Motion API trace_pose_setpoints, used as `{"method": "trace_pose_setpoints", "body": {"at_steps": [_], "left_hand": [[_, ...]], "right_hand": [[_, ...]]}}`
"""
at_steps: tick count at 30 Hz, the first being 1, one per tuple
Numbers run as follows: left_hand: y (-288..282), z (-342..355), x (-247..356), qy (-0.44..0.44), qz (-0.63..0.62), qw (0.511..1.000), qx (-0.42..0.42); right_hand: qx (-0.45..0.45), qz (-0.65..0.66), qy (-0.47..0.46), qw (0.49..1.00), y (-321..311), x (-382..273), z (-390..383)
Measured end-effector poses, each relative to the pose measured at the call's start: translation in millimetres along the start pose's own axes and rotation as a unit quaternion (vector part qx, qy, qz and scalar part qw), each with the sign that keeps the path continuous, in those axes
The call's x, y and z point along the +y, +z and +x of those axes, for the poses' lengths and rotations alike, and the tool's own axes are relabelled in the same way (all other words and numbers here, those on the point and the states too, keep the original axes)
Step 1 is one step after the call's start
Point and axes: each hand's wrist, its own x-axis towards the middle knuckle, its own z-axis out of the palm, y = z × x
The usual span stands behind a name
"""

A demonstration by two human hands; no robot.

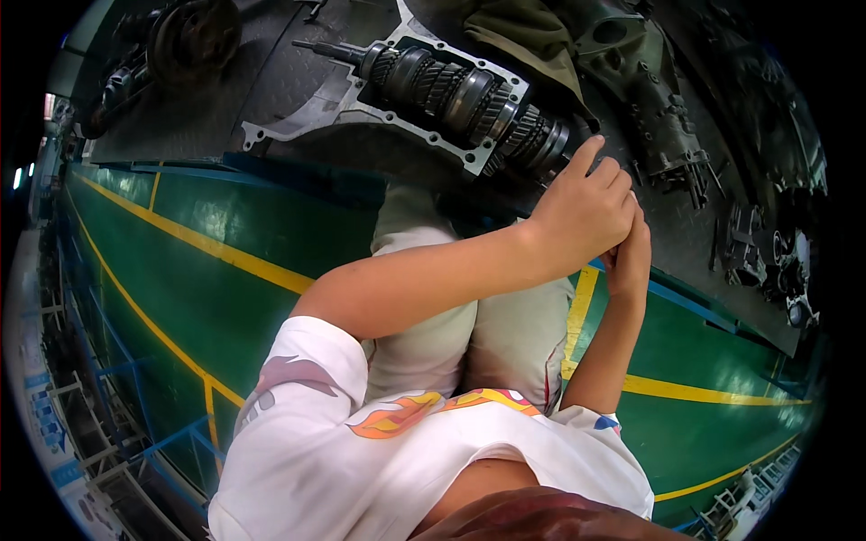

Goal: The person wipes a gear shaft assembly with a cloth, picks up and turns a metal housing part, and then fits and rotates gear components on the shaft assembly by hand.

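An open grey transmission housing (390,117) holds a geared shaft (433,90) across the upper middle of the bench, its gear stack running out to the lower right. At that end my left hand (585,203) has its fingers curled, the index reaching up by the last rings. My right hand (629,248) is closed just below and behind it, touching or nearly touching it. Whatever the two hands grip is hidden behind the fingers, as is part of the shaft's end.
A dark metal bench (225,113) stands over a green, yellow-lined floor (180,270). On it lie a round rusty assembly (189,41) at left, olive cloth (514,36) at back, a cast gearbox casing (658,126) at right and several small metal parts (749,248) further right.
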Motion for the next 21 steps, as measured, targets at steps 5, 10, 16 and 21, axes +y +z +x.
{"method": "trace_pose_setpoints", "body": {"at_steps": [5, 10, 16, 21], "left_hand": [[1, 1, -5, -0.003, -0.013, 0.999, -0.032], [2, 1, -2, -0.01, -0.007, 0.999, -0.051], [1, 1, -4, -0.011, -0.015, 0.995, -0.094], [-3, 1, -4, -0.024, 0.002, 0.992, -0.12]], "right_hand": [[0.036, -0.074, -0.083, 0.993, 7, 3, -5], [0.027, -0.095, -0.186, 0.978, 13, 11, -10], [0.046, -0.057, -0.171, 0.983, 10, 15, -4], [0.064, -0.07, -0.109, 0.989, 14, 5, -3]]}}
